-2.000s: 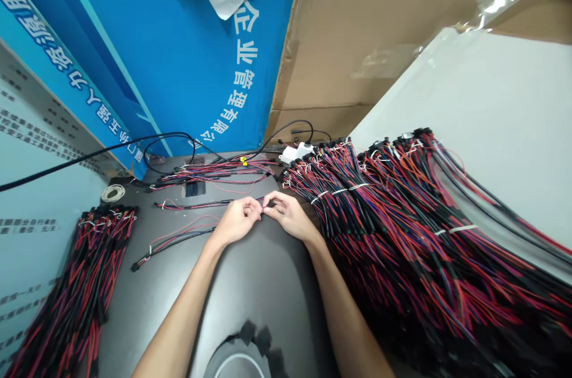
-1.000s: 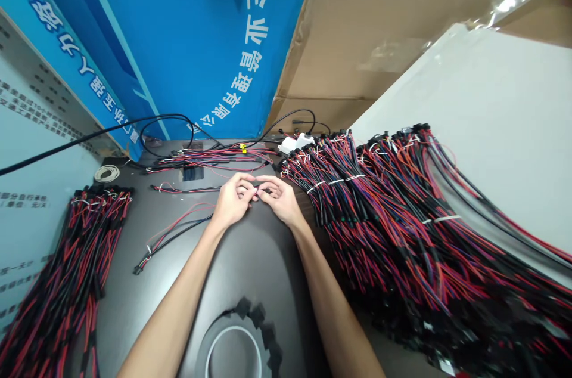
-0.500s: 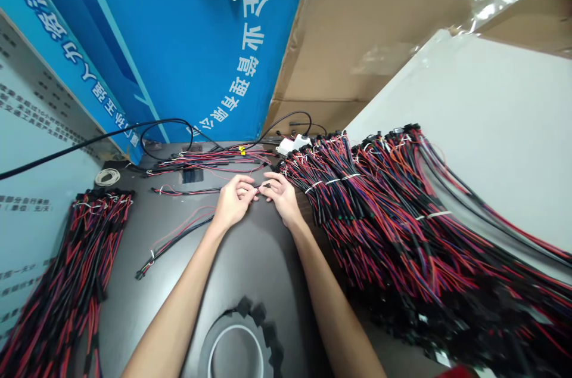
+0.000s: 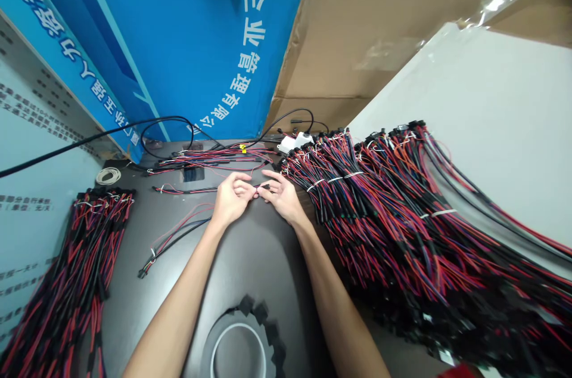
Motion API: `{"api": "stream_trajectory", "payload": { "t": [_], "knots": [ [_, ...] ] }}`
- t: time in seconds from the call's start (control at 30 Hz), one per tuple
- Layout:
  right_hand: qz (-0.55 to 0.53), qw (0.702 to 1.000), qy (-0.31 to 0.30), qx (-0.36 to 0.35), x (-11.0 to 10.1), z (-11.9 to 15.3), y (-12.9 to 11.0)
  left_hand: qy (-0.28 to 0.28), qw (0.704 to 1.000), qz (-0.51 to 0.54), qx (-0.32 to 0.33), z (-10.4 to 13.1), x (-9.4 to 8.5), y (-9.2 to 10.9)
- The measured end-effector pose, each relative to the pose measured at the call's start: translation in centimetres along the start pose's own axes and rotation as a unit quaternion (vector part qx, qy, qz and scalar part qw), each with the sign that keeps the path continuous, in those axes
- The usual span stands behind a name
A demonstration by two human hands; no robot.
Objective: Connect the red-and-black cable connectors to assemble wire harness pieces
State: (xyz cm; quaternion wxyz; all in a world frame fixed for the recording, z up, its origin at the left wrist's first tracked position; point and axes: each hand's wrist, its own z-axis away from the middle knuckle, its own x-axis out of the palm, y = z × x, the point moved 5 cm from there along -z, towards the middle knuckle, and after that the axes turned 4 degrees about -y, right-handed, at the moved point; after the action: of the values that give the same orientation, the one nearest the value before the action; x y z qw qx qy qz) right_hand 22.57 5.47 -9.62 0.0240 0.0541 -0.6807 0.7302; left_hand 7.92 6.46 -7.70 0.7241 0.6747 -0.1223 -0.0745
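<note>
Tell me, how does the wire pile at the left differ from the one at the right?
The right pile spreads much wider than the left pile. White bands cross the right pile part-way along; the left pile shows white only near its far end. Both look mostly red and black, with black connectors at the far end.

The right hand [image 4: 285, 199] partly hides a black piece [image 4: 267, 186].

Harness connector [image 4: 143, 273] slid slightly toward hands [image 4: 230, 198]; index fingertips [image 4: 266, 173], nearly touching 1 s ago, now apart.
</note>
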Motion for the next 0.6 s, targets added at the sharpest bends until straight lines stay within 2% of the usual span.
{"api": "stream_trajectory", "payload": {
  "t": [0.17, 0.47, 0.6],
  "knots": [
    [-0.033, 0.999, 0.021, 0.016, -0.55, 0.06, -0.11, 0.0, 1.0, 0.01, -0.001, -0.14, -0.05, -0.27],
    [-0.006, 1.0, 0.0, -0.015, 0.01, 0.04, 0.14, 0.017, 1.0, 0.022, -0.01, -0.19, -0.09, -0.27],
    [0.011, 1.0, -0.014, -0.006, 0.27, 0.17, -0.21, 0.017, 0.999, 0.026, -0.009, -0.14, -0.08, -0.15]
  ]
}}
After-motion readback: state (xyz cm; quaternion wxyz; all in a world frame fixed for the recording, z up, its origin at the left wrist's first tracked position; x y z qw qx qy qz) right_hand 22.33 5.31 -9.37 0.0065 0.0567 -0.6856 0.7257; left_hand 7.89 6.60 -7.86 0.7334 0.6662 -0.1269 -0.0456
